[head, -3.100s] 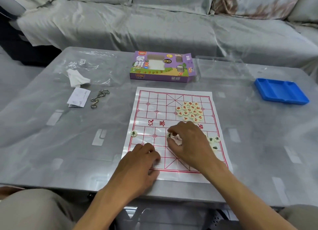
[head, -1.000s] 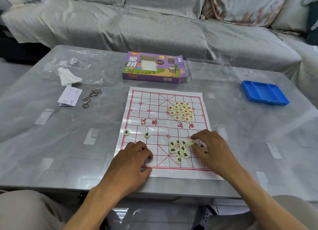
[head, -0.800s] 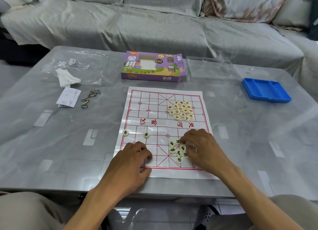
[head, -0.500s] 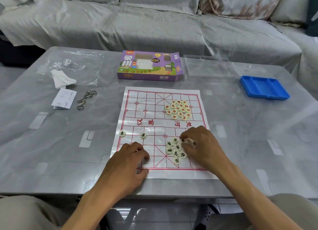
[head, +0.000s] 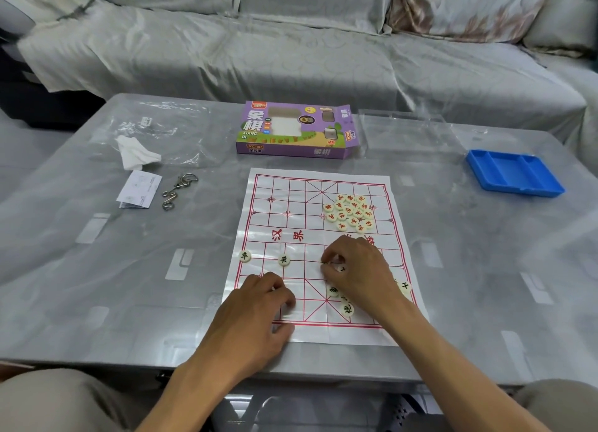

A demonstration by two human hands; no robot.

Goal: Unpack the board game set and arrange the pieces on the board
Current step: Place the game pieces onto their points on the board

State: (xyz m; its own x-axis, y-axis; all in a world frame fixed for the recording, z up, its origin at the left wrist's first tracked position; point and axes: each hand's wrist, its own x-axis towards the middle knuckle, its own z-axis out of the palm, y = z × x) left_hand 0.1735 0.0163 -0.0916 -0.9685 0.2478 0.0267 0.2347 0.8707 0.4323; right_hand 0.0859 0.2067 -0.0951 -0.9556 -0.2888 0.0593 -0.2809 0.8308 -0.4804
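Observation:
A white paper board (head: 291, 224) with a red grid lies flat on the table. A cluster of cream discs with red characters (head: 351, 212) sits on its far right part. Two black-character discs stand alone on the left: one (head: 245, 256) at the board's edge, another (head: 284, 260) to its right. My right hand (head: 357, 271) is over the board's middle, fingertips pinching a black-character disc (head: 325, 262) on a grid line. More black-character discs (head: 347, 309) lie under and around that hand. My left hand (head: 255, 315) rests curled on the board's near left corner, holding nothing I can see.
The purple game box (head: 296, 130) lies behind the board. A clear plastic lid (head: 401, 130) is beside it, and a blue tray (head: 514, 174) sits far right. At the left are a crumpled tissue (head: 136, 153), a paper slip (head: 139, 189) and a metal ring puzzle (head: 178, 190).
My right hand has moved left and away from me, from the pile of black-character discs to the board's middle row, carrying one disc. My left hand stays on the near left corner.

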